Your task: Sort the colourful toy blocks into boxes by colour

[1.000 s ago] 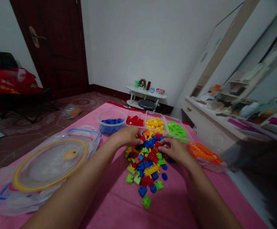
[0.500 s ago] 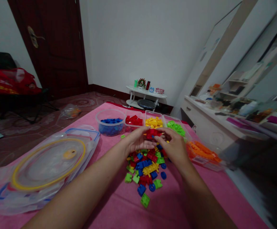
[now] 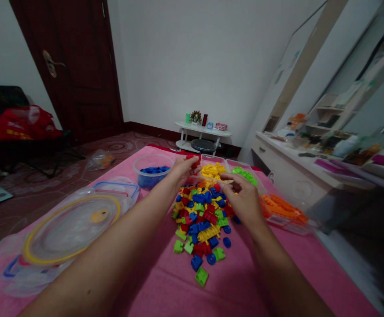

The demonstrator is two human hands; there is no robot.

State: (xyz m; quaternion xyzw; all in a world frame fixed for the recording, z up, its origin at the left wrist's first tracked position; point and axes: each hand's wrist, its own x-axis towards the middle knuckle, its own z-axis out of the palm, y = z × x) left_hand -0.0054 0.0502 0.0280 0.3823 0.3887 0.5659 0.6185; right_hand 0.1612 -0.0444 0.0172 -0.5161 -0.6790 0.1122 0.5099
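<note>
A heap of mixed red, blue, yellow and green toy blocks (image 3: 202, 216) lies on a pink cloth (image 3: 165, 286). Behind it stand clear tubs: blue blocks (image 3: 151, 171), yellow blocks (image 3: 212, 169), green blocks (image 3: 245, 175) and orange blocks (image 3: 282, 209). My left hand (image 3: 182, 169) is closed on red blocks (image 3: 193, 159), held over the spot between the blue and yellow tubs; the tub beneath it is hidden. My right hand (image 3: 242, 199) hovers over the heap's far right with its fingers curled; I cannot make out anything in them.
Clear container lids (image 3: 69, 222), one with a yellow ring, lie stacked at the left. A white dresser (image 3: 294, 176) with clutter stands at the right. A small white table (image 3: 202, 132) and a dark door (image 3: 76, 66) are behind. A red bag (image 3: 23, 125) sits far left.
Both hands rose from the heap with red blocks between them. My left hand has since carried the red blocks back towards the tubs, and my right hand has dropped away to the heap.
</note>
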